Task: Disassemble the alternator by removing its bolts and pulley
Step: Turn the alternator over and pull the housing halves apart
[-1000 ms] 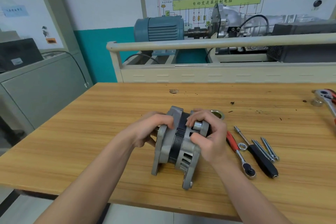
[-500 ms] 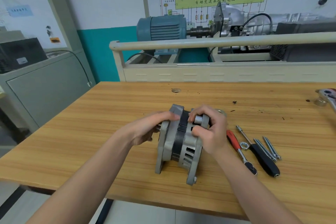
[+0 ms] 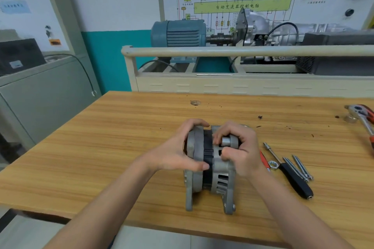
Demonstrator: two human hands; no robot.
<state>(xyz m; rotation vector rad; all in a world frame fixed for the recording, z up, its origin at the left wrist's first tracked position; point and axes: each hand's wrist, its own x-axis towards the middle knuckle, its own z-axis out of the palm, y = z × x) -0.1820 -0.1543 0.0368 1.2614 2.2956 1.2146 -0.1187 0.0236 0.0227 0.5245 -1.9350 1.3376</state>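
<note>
The grey alternator point(image 3: 210, 180) stands on its mounting lugs on the wooden table point(image 3: 101, 147), with a black band between its two housing halves. My left hand point(image 3: 178, 151) grips the left housing half, fingers over the top and thumb on the near side. My right hand point(image 3: 240, 149) grips the right half, fingers curled round its upper edge. Several long loose bolts point(image 3: 299, 168) and a nut point(image 3: 273, 164) lie on the table to the right. The pulley side is hidden behind my hands.
A red-handled ratchet point(image 3: 264, 159) and a black-handled driver point(image 3: 293, 178) lie just right of the alternator. Another ratchet point(image 3: 362, 115) sits at the table's right edge. A training bench with a blue motor point(image 3: 178, 33) stands behind the table; a grey cabinet point(image 3: 40, 95) stands left.
Both hands have kept their grip on the alternator's two halves. The alternator has turned slightly, its lower lugs now pointing more squarely at me. The head camera has shifted.
</note>
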